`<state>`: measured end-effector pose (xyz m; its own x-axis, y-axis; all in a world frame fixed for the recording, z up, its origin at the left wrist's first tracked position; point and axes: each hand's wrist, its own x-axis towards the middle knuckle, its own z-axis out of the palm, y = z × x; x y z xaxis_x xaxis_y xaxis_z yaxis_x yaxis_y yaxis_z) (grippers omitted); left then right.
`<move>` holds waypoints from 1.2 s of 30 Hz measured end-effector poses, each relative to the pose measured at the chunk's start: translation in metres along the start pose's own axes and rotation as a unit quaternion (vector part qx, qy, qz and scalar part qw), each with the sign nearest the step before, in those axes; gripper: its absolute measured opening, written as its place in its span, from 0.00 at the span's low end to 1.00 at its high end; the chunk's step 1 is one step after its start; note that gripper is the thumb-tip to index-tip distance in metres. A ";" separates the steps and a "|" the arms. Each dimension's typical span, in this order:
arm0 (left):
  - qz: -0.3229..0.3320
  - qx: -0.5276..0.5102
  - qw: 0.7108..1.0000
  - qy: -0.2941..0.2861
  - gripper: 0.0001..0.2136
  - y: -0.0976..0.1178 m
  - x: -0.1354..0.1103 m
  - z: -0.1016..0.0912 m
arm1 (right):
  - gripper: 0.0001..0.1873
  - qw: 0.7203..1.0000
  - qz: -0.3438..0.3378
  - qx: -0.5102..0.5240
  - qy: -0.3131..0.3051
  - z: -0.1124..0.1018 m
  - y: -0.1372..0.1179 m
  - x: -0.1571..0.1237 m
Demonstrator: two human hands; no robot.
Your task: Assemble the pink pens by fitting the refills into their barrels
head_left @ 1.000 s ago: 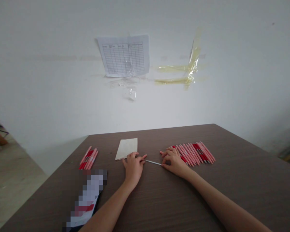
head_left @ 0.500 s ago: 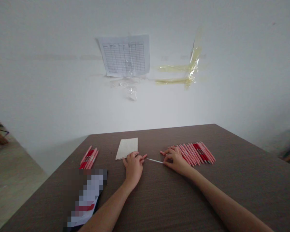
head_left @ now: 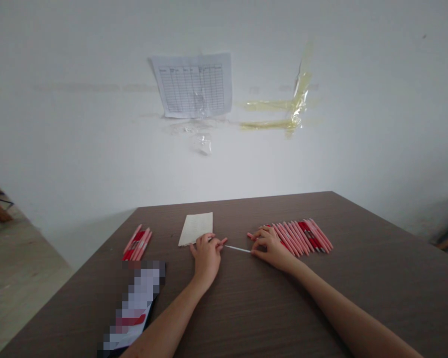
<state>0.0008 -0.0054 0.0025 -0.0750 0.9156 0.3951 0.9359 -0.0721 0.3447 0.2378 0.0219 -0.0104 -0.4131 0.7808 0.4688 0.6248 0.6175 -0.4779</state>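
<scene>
My left hand is closed on a pink pen barrel; only its short end shows past the fingertips. Between thumb and finger, my right hand pinches a thin white pen refill. The refill points left, its tip close to the left fingertips; whether it touches the barrel I cannot tell. Another pink pen part sticks out beyond the right fingers, mostly hidden by them. Just right of that hand lies a row of several pink and red pens. A cream paper sheet lies behind the left hand.
On the table's left side lies a smaller group of pink and red pens. Nearer me, left of my forearm, is a blurred-out pouch-like item. A white wall stands behind the table, with a taped printed sheet.
The white refill has shifted slightly left, its tip now nearer my left fingers. My left hand and the pens on the table look unmoved.
</scene>
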 end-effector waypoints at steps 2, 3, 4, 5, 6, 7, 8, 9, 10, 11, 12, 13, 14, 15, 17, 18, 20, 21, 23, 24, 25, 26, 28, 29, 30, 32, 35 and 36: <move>0.003 -0.002 1.000 0.000 0.06 0.000 0.000 0.000 | 0.02 1.000 0.000 -0.001 -0.002 0.000 0.001 0.000; 0.003 -0.003 1.000 0.000 0.06 -0.001 0.000 0.001 | 0.02 1.000 0.000 -0.001 -0.004 0.000 0.001 0.000; 0.004 -0.004 1.000 0.001 0.06 -0.001 0.000 0.001 | 0.02 1.000 0.000 -0.002 -0.006 0.000 0.001 0.000; 0.005 -0.005 1.000 0.000 0.06 -0.001 0.000 0.001 | 0.02 1.000 0.001 -0.004 -0.006 0.000 0.001 -0.001; 0.006 -0.006 1.000 0.000 0.06 -0.001 0.000 0.001 | 0.02 1.000 0.002 -0.005 -0.005 0.000 0.001 -0.001; 0.007 -0.008 1.000 0.000 0.06 -0.001 0.000 0.001 | 0.02 1.000 0.002 -0.006 -0.004 0.000 0.000 -0.001; 0.009 -0.010 1.000 0.000 0.06 -0.001 0.000 0.001 | 0.02 1.000 0.001 -0.007 -0.004 -0.001 0.000 -0.001; 0.012 -0.012 1.000 0.001 0.07 -0.001 0.000 0.002 | 0.02 1.000 -0.001 -0.009 -0.003 -0.001 0.000 -0.001; 0.014 -0.015 1.000 0.003 0.07 -0.001 0.000 0.002 | 0.02 1.000 -0.004 -0.013 -0.003 -0.001 0.000 0.000; 0.017 -0.019 1.000 0.005 0.07 -0.001 0.000 0.002 | 0.02 1.000 -0.006 -0.017 -0.003 -0.001 0.000 0.000; 0.022 -0.022 1.000 0.006 0.07 0.000 0.000 0.002 | 0.01 1.000 -0.008 -0.021 -0.003 -0.001 0.001 0.000; 0.027 -0.025 0.999 0.008 0.07 0.000 0.000 0.002 | 0.01 1.000 -0.011 -0.025 -0.001 -0.001 0.001 0.000; 0.034 -0.028 0.999 0.008 0.06 0.000 0.000 0.002 | 0.01 1.000 -0.012 -0.029 0.002 -0.001 0.001 0.001; 0.041 -0.031 0.999 0.007 0.06 0.001 -0.001 0.002 | 0.01 0.999 -0.014 -0.032 0.004 -0.001 0.001 0.001; 0.051 -0.041 0.998 0.003 0.06 0.001 -0.001 0.001 | 0.02 0.999 -0.019 -0.035 0.009 0.000 0.001 0.001; 0.054 -0.048 0.997 0.000 0.06 0.002 -0.001 0.001 | 0.02 0.999 -0.021 -0.036 0.012 0.000 0.001 0.001; 0.058 -0.061 0.996 -0.007 0.06 0.002 0.000 0.000 | 0.02 0.999 -0.025 -0.035 0.019 -0.001 0.000 0.001; 0.060 -0.067 0.996 -0.011 0.06 0.002 0.001 0.001 | 0.02 0.999 -0.024 -0.035 0.022 -0.001 -0.001 0.001; 0.066 -0.078 0.995 -0.018 0.06 0.003 0.001 0.001 | 0.03 0.999 -0.021 -0.032 0.030 -0.001 -0.002 0.002; 0.070 -0.083 0.994 -0.021 0.06 0.003 0.002 0.002 | 0.04 0.999 -0.019 -0.031 0.032 -0.001 -0.003 0.002; 0.074 -0.088 0.993 -0.023 0.06 0.004 0.002 0.002 | 0.04 0.999 -0.018 -0.029 0.032 -0.001 -0.003 0.002; 0.077 -0.091 0.993 -0.025 0.06 0.004 0.002 0.002 | 0.04 0.999 -0.018 -0.027 0.029 -0.001 -0.004 0.002; 0.081 -0.094 0.992 -0.025 0.06 0.005 0.001 0.001 | 0.04 0.999 -0.019 -0.024 0.019 -0.002 -0.004 0.002; 0.081 -0.094 0.992 -0.024 0.06 0.005 0.001 0.001 | 0.05 0.999 -0.019 -0.023 0.014 -0.002 -0.005 0.002; 0.080 -0.093 0.992 -0.022 0.05 0.006 0.000 0.001 | 0.05 1.000 -0.017 -0.022 0.008 -0.002 -0.005 0.002; 0.077 -0.093 0.993 -0.018 0.06 0.006 0.000 0.000 | 0.06 1.000 -0.014 -0.022 0.000 -0.003 -0.005 0.002; 0.073 -0.097 0.992 -0.019 0.06 0.006 0.000 0.000 | 0.04 1.000 -0.013 -0.026 -0.001 -0.003 -0.005 0.001; 0.074 -0.099 0.992 -0.021 0.06 0.006 0.000 0.000 | 0.04 0.999 -0.013 -0.029 0.002 -0.002 -0.005 0.001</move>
<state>0.0061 -0.0060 0.0047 0.0756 0.9045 0.4197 0.8495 -0.2788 0.4479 0.2360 0.0193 -0.0058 -0.4282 0.7636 0.4834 0.6506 0.6317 -0.4216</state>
